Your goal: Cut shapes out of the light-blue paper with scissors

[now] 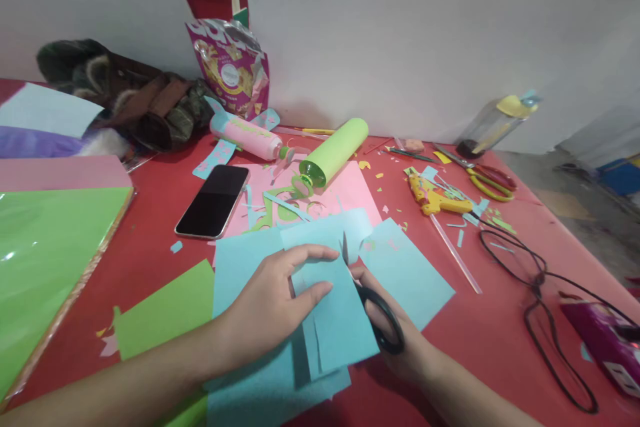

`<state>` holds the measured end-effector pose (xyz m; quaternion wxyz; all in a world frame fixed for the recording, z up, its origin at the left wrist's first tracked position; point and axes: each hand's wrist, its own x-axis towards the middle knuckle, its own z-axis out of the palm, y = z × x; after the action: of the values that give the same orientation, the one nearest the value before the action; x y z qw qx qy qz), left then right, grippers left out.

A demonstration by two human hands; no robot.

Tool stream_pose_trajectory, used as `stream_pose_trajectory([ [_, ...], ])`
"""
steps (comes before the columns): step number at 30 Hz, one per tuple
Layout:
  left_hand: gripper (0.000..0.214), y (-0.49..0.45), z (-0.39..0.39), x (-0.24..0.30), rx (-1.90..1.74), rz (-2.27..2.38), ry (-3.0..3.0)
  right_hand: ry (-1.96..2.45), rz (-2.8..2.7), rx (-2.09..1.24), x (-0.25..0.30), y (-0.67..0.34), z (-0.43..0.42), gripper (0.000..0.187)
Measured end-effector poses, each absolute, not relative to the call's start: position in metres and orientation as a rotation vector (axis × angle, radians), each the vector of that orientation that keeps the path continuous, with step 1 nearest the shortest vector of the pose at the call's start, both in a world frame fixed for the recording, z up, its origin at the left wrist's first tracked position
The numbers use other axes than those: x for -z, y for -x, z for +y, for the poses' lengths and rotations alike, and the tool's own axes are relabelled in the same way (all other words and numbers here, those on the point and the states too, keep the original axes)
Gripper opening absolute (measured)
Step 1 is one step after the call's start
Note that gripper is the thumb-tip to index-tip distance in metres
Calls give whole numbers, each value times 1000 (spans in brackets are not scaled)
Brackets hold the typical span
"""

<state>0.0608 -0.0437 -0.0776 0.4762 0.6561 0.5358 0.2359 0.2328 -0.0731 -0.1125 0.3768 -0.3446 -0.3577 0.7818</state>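
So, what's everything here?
Table: one, red, underneath
Papers: several, blue, green, pink, tabletop
Scraps: many, multicoloured, scattered
Packet: one, green, left
Phone: one, black, left
Wrapped bottles: two, green, pink, centre
Snack bag: one, purple, back
Camouflage bundle: one, brown, left
Clear bottle: one, yellow top, right
Glue gun: one, yellow, right
Cord: one, black, right
Hand tool: one, red, yellow, right
Boxlike item: one, purple, right
Scissors: one, black, centre
Left hand: one, bare, on paper
Right hand: one, bare, holding scissors

"How is the light-blue paper point(340, 327) lying?"
"It is tilting, its far part curling."
"And the scissors point(370, 295)?"
"One blade is pointing away over the paper, the black handle showing at right."
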Motion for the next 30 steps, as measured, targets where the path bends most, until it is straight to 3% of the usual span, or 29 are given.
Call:
stream_pose_trajectory([
  [22, 28, -60, -42, 76, -592, 1286, -1588, 888, -885, -2009, 111, -234, -73, 27],
  [30, 28, -60, -42, 76, -606, 1300, -1578, 963, -940, -1970, 114, -234, -73, 31],
])
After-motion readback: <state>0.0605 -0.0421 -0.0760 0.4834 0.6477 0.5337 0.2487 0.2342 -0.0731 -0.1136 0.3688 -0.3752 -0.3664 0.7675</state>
